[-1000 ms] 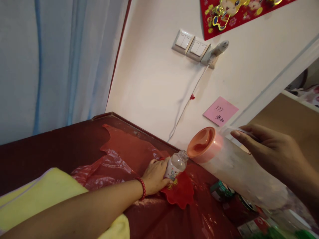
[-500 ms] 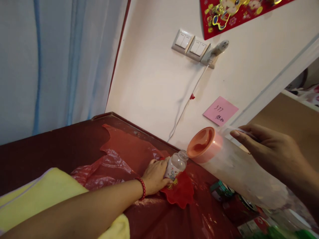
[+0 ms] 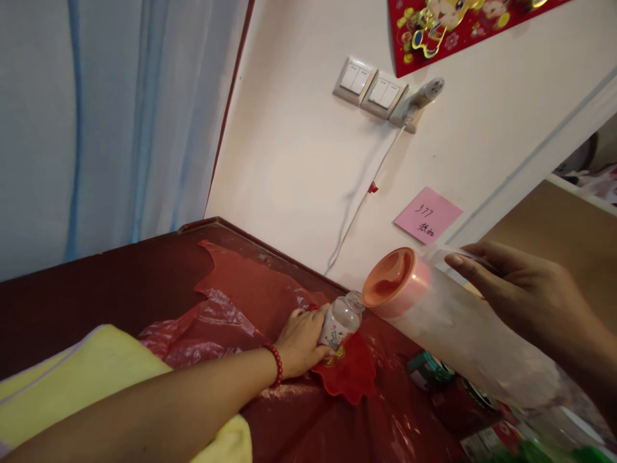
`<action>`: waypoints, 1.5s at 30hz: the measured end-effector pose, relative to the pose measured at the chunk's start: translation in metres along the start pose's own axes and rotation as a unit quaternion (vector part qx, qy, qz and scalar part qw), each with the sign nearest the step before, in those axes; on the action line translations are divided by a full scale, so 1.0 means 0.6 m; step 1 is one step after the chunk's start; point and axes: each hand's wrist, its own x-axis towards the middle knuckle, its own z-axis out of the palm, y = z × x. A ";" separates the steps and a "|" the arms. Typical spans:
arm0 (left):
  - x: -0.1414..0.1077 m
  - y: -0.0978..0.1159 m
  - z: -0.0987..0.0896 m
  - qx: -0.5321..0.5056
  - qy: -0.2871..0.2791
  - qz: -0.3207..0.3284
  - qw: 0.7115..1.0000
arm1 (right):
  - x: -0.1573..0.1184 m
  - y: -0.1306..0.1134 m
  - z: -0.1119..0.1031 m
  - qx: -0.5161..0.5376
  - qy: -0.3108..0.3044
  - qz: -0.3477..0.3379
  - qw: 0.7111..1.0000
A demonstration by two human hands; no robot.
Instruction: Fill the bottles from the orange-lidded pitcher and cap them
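Observation:
My left hand (image 3: 301, 341), with a red bead bracelet at the wrist, is wrapped round the lower part of a small clear glass bottle (image 3: 343, 318) with a printed picture. Beneath the bottle lies a red scalloped mat (image 3: 349, 376). My right hand (image 3: 525, 283) grips the handle of a large frosted pitcher (image 3: 472, 337). The pitcher is tilted well over to the left. Its orange lid (image 3: 391, 283) is right at the small bottle's open mouth. Whether liquid is flowing between them cannot be made out.
Red plastic film (image 3: 255, 289) covers part of the dark red table (image 3: 120, 276). A yellow cloth (image 3: 91, 366) lies at the left. Near the lower right are a green tin (image 3: 429, 370) and a red can (image 3: 465, 402). Behind stands a wall with a hanging white cord (image 3: 359, 199).

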 end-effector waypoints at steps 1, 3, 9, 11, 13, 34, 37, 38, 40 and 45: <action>0.000 0.000 0.000 -0.001 0.001 0.000 1.000 | 0.000 0.001 0.000 0.000 0.002 0.001 1.000; 0.000 -0.001 0.000 -0.002 0.004 0.000 1.000 | 0.001 0.002 0.001 0.000 0.001 0.001 1.000; 0.001 -0.004 0.002 -0.001 0.004 0.000 1.000 | -0.003 0.003 0.004 0.014 0.004 -0.013 1.000; 0.001 -0.004 0.002 0.000 0.005 0.002 1.000 | -0.004 0.003 0.004 0.014 0.001 -0.015 1.000; 0.001 -0.002 0.001 0.003 0.001 0.001 1.000 | -0.003 0.003 0.005 0.014 0.003 -0.018 1.000; 0.002 0.000 -0.002 0.001 0.000 0.002 1.000 | -0.002 -0.006 0.011 0.012 -0.016 -0.015 1.000; 0.003 -0.002 0.000 0.003 0.004 0.003 1.000 | -0.001 -0.010 0.015 0.012 -0.020 -0.018 1.000; 0.003 -0.002 0.000 0.004 0.004 0.001 1.000 | 0.000 -0.012 0.016 0.011 -0.021 -0.019 1.000; 0.003 -0.002 -0.001 0.005 0.006 0.000 1.000 | 0.001 -0.016 0.018 0.011 -0.021 -0.023 0.999; 0.007 -0.001 -0.004 0.009 0.005 0.004 1.000 | 0.008 -0.023 0.015 0.028 -0.030 -0.035 0.999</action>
